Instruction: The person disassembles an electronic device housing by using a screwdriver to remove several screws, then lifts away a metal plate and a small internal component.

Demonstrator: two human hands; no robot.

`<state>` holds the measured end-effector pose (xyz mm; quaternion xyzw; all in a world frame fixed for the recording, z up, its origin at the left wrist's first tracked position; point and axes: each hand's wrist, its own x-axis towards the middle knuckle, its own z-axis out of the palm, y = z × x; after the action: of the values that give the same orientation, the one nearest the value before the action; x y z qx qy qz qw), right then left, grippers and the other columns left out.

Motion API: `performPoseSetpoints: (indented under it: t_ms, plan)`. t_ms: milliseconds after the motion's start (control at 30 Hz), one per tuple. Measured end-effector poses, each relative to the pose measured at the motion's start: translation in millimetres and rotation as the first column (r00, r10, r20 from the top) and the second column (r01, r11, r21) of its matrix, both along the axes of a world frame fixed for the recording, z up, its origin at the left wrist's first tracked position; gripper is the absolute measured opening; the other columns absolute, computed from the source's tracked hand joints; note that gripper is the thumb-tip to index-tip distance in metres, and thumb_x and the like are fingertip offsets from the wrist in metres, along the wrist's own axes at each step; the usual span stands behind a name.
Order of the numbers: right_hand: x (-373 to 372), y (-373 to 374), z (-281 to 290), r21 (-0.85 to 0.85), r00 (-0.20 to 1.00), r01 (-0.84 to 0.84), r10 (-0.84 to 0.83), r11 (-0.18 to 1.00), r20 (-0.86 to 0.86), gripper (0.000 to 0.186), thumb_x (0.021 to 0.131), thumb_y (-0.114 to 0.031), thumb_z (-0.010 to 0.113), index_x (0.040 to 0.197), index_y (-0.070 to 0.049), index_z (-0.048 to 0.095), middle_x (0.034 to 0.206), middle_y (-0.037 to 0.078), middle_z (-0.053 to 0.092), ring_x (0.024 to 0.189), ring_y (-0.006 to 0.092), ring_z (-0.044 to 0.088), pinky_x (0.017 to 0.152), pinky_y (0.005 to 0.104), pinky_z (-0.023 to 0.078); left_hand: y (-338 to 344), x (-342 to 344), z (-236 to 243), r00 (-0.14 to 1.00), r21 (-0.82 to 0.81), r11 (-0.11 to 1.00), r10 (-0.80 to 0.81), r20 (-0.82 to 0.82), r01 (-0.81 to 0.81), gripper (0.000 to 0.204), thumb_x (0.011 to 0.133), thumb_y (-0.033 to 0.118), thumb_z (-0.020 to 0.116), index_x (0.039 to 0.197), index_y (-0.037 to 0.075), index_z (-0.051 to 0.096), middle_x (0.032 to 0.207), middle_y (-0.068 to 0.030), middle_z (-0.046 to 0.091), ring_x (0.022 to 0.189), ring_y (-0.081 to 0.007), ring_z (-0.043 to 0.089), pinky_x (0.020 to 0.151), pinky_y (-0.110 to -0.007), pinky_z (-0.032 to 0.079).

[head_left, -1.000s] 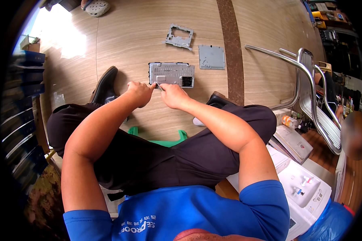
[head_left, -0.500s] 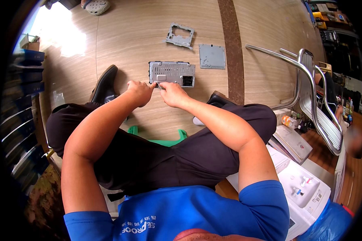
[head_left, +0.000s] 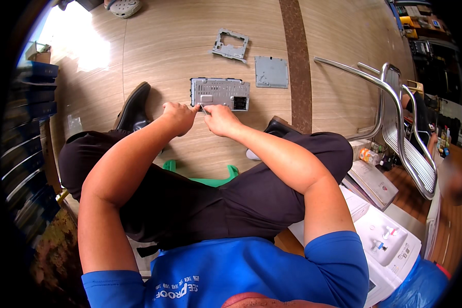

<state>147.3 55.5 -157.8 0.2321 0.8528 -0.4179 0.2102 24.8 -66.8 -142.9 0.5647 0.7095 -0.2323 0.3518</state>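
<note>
A grey metal electronics unit [head_left: 218, 90], like a car stereo chassis, rests on the floor in front of me. Slots and holes pierce its upper face, and a black connector socket [head_left: 239, 103] sits at its near right corner. My left hand [head_left: 179, 118] is closed at the unit's near left corner, its fingertips at the edge; whatever they pinch is hidden. Close beside it, my right hand [head_left: 222, 121] grips a thin metal tool [head_left: 203, 108], whose tip points at that same near edge. The tool's exact kind is too small to make out.
Beyond the unit lie a grey metal bracket frame [head_left: 231, 45] and a flat grey cover plate [head_left: 271, 72]. A steel chair [head_left: 395, 113] stands at right, near a white appliance [head_left: 390, 241]. Stacked blue boxes [head_left: 33, 110] line the left. Something green [head_left: 215, 181] shows beneath my legs.
</note>
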Motion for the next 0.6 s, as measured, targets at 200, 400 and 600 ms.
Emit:
performPoseSetpoints:
  t_ms: [200, 400, 600]
  plan:
    - [-1.4, 6.8, 18.1, 0.242, 0.954, -0.297, 0.281, 0.924, 0.100, 0.035, 0.088, -0.017, 0.054, 0.121, -0.010, 0.063, 0.094, 0.020, 0.071, 0.092, 0.0372, 0.068, 0.082, 0.0490, 0.054, 0.3, -1.3, 3.6, 1.000, -0.019, 1.000, 0.005, 0.008, -0.004, 0.073, 0.093, 0.021, 0.058, 0.157, 0.019, 0.025, 0.130, -0.0142, 0.061, 0.114, -0.0285, 0.064, 0.087, -0.043, 0.052]
    - [1.2, -0.6, 25.1, 0.217, 0.954, -0.296, 0.276, 0.930, 0.119, 0.036, 0.090, -0.017, 0.052, 0.125, -0.009, 0.059, 0.094, 0.022, 0.070, 0.091, 0.0381, 0.068, 0.080, 0.0498, 0.054, -2.4, -2.1, 0.1, 0.997, -0.055, 0.997, 0.059, 0.042, -0.057, 0.076, 0.092, 0.018, 0.060, 0.158, 0.019, 0.022, 0.135, -0.0139, 0.059, 0.118, -0.0293, 0.062, 0.091, -0.050, 0.049]
    - [7.5, 7.1, -14.8, 0.052, 0.992, -0.104, 0.107, 0.993, -0.062, 0.034, 0.090, -0.013, 0.049, 0.119, -0.001, 0.063, 0.081, 0.019, 0.070, 0.078, 0.0329, 0.070, 0.073, 0.0451, 0.055, 2.0, -0.5, 1.8, 1.000, -0.016, 1.000, 0.003, 0.007, -0.003, 0.075, 0.091, 0.021, 0.060, 0.157, 0.019, 0.025, 0.130, -0.0139, 0.061, 0.113, -0.0284, 0.065, 0.086, -0.042, 0.053]
